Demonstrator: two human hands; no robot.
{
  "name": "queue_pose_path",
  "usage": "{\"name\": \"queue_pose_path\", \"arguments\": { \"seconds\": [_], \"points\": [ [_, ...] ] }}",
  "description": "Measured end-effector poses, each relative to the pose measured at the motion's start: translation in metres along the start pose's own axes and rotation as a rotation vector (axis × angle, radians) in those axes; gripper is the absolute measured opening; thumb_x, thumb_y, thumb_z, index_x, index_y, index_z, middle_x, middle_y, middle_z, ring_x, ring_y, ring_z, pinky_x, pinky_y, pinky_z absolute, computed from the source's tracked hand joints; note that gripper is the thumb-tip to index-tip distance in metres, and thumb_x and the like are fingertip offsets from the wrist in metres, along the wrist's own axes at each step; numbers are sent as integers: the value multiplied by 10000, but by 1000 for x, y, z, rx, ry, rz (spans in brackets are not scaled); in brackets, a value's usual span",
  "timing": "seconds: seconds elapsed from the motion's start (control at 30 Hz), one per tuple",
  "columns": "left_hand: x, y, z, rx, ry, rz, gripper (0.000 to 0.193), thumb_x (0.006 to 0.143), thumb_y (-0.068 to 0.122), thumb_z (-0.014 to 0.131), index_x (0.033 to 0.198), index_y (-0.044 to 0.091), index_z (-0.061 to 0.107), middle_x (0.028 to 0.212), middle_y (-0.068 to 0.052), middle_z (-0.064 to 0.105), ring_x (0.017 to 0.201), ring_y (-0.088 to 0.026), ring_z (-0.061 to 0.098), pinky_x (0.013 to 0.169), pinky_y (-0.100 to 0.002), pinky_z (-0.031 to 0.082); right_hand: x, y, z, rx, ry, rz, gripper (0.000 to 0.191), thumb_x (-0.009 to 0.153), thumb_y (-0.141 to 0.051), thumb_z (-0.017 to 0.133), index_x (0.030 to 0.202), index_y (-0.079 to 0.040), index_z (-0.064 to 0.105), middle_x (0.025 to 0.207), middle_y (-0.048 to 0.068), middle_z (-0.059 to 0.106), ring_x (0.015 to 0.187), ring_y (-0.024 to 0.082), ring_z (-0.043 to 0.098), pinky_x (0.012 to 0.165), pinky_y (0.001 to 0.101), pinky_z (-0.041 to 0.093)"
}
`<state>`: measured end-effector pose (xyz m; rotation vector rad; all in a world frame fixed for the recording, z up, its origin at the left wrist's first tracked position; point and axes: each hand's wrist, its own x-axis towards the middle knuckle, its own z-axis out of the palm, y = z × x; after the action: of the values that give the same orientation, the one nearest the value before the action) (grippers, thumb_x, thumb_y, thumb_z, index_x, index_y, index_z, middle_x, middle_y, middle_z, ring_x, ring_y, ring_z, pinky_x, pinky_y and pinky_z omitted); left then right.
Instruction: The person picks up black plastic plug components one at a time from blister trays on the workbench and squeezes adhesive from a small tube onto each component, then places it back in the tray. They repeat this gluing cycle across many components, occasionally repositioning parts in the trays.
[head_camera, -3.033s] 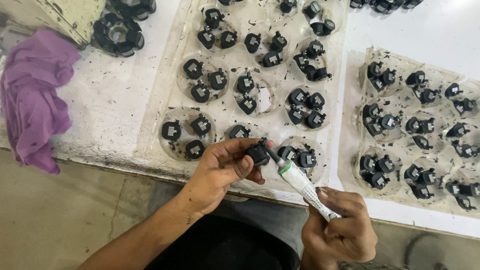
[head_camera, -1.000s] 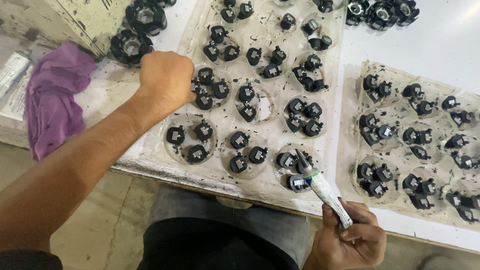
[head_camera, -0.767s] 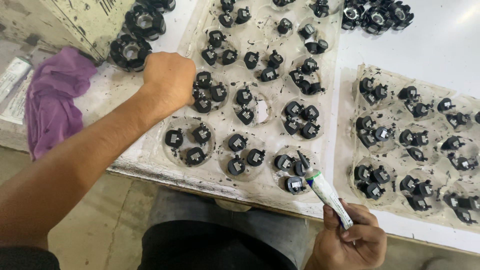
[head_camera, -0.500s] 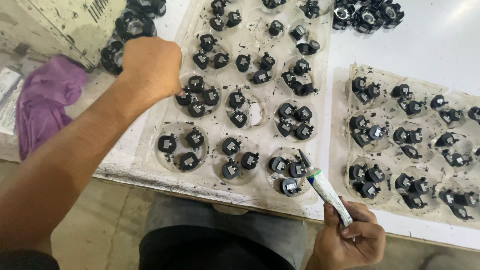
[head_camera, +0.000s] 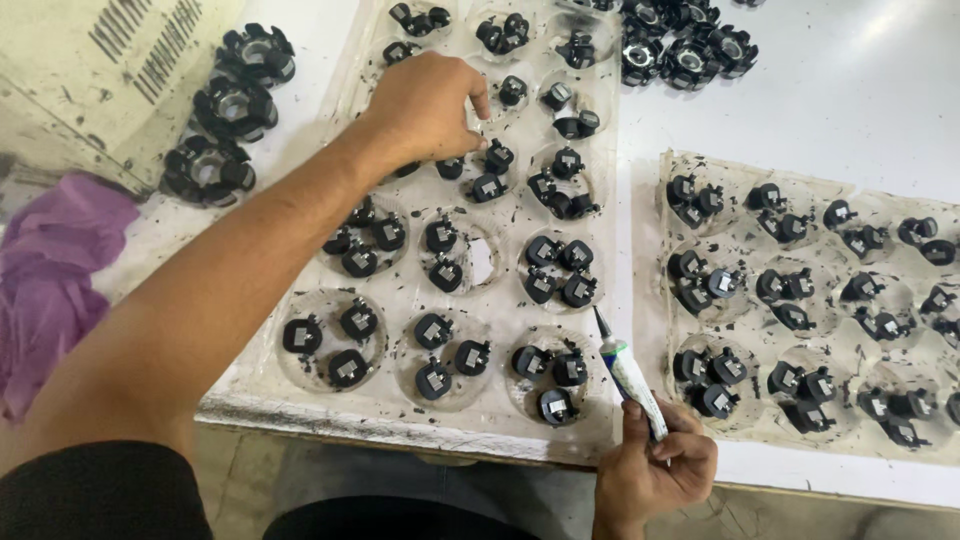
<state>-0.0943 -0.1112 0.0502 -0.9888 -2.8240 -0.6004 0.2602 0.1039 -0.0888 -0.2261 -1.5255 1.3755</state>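
Observation:
My left hand (head_camera: 425, 105) reaches far over the clear plastic tray (head_camera: 300, 400), fingers curled down among small black parts (head_camera: 490, 160) in its upper cups; whether it grips one I cannot tell. My right hand (head_camera: 655, 470) rests at the table's front edge, shut on a small white glue tube (head_camera: 625, 370) whose dark nozzle points up toward the gap between two trays. Each cup of the tray holds two or three black parts with grey tops (head_camera: 555, 365).
A second clear tray (head_camera: 660, 170) of the same black parts lies at the right. Larger black ring-shaped parts (head_camera: 230, 105) sit at the upper left and top centre (head_camera: 685, 50). A purple cloth (head_camera: 50, 270) lies at the left edge, beside a worn box (head_camera: 90, 60).
My left hand placed a part back, then moved up the tray from the lower cups toward the upper ones. My right hand has kept the tube near the front edge.

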Motion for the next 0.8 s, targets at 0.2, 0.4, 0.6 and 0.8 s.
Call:
{"name": "queue_pose_path", "arguments": {
  "seconds": [0.2,0.4,0.6,0.8],
  "points": [
    [42,22,36,-2,88,79,237,684,304,937,808,182,776,813,-45,740,815,-282,717,745,-443,569,0,-6,6,-11,-3,37,386,925,137,731,881,-80,415,1021,222,696,916,185,678,852,274,561],
    [67,49,62,-54,15,284,243,683,98,827,896,190,758,888,-16,762,870,-243,737,760,-418,584,-2,-13,6,-119,-15,61,380,902,111,754,845,-85,434,1012,211,700,1003,209,693,934,313,562],
    [65,66,57,127,-171,295,268,629,73,829,853,197,754,900,-42,742,897,-285,713,783,-432,576,-6,-12,7,-84,-13,56,386,895,89,774,845,-95,439,1011,197,714,945,200,690,930,320,548],
    [55,72,52,134,-266,106,318,608,157,912,883,196,758,913,-33,750,933,-275,716,813,-432,573,-8,-14,4,-71,-38,88,389,893,74,774,848,-100,430,1036,190,709,980,204,687,938,329,549]
  ]
}}
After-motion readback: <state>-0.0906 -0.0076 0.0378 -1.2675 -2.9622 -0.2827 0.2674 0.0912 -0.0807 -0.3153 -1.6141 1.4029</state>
